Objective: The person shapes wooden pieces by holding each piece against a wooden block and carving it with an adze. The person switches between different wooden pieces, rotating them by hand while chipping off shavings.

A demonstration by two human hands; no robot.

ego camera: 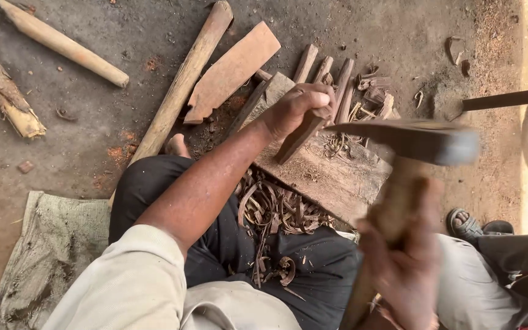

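A grey woven sack (50,250) lies flat on the dirt floor at the left. Two rough poles (62,43) lie above it, and a longer pole (181,85) runs beside a flat reddish board (230,70). The left hand (297,107) is clamped around a short wooden stick (294,140), stood tilted on a worn chopping block (337,177). Curled shavings (276,211) heap below. The right hand (407,269), blurred, grips the wooden handle of an adze (420,143) raised above the block.

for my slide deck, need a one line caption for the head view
Left hand steadies a wood stick on a block; right hand raises an adze.
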